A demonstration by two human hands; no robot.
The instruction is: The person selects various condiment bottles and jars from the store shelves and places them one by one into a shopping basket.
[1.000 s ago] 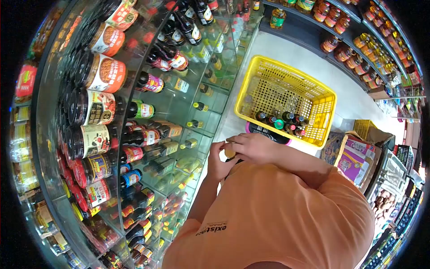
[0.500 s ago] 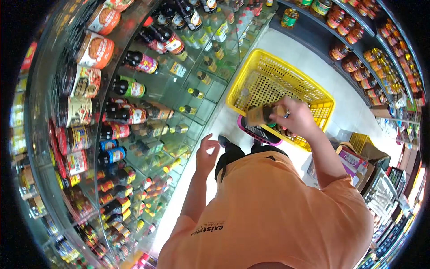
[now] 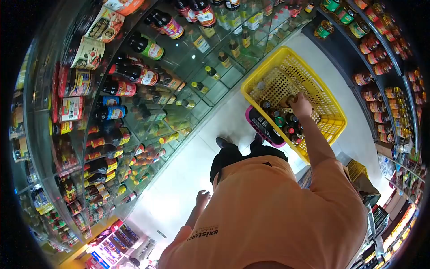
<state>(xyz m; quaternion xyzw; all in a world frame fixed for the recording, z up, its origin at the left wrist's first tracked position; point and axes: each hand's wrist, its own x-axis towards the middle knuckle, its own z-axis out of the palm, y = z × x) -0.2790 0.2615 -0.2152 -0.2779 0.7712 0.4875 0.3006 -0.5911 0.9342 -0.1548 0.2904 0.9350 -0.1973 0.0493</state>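
Note:
My right hand (image 3: pixel 301 106) is inside the yellow plastic basket (image 3: pixel 339 120), its fingers closed around the top of a bottle with a brown label (image 3: pixel 285 102). Several dark bottles (image 3: pixel 280 121) with red, green and black caps stand together at the near side of the basket, beside the held one. A few clear bottles (image 3: pixel 259 88) are in its left corner. Low at my left side hangs my left hand (image 3: pixel 203 198), holding nothing, its fingers loosely bent and apart.
Glass shelves (image 3: pixel 179 58) packed with sauce bottles and jars run along my left. Dark shelves (image 3: pixel 354 67) with jars and oil bottles curve along the right. A black basket with a pink rim (image 3: pixel 264 127) sits against the yellow one. Boxes (image 3: pixel 358 172) stand at right.
My right hand has lowered the bottle deeper into the yellow basket. My left hand has dropped back toward my side. The view has turned, shifting the shelves.

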